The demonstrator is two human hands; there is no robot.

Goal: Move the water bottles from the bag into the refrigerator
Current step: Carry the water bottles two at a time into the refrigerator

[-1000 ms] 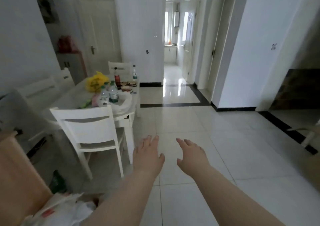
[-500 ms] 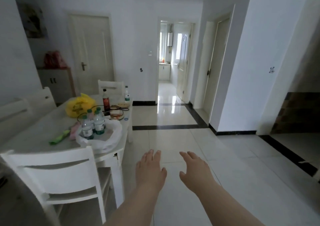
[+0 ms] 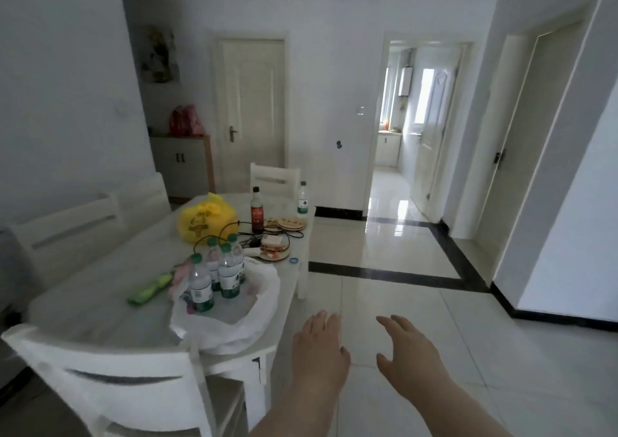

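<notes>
Several clear water bottles [image 3: 217,274] with green caps stand upright in an open white plastic bag [image 3: 257,316] at the near right corner of the white dining table [image 3: 100,302]. Another water bottle [image 3: 303,204] stands alone at the table's far right edge. My left hand [image 3: 317,349] hovers palm down just right of the table corner, empty, fingers apart. Further right, my right hand [image 3: 408,359] is likewise empty and spread over the floor. No refrigerator is in view.
A white chair [image 3: 110,379] stands at the table's near side, another chair [image 3: 274,182] at the far end. A yellow bag [image 3: 205,220], dark bottle [image 3: 256,214], cables and plates lie on the table. Tiled floor stretches right toward an open doorway [image 3: 411,155].
The view has moved forward and turned left, so the table and the bag of bottles are now closer. Both hands stay outstretched and empty.
</notes>
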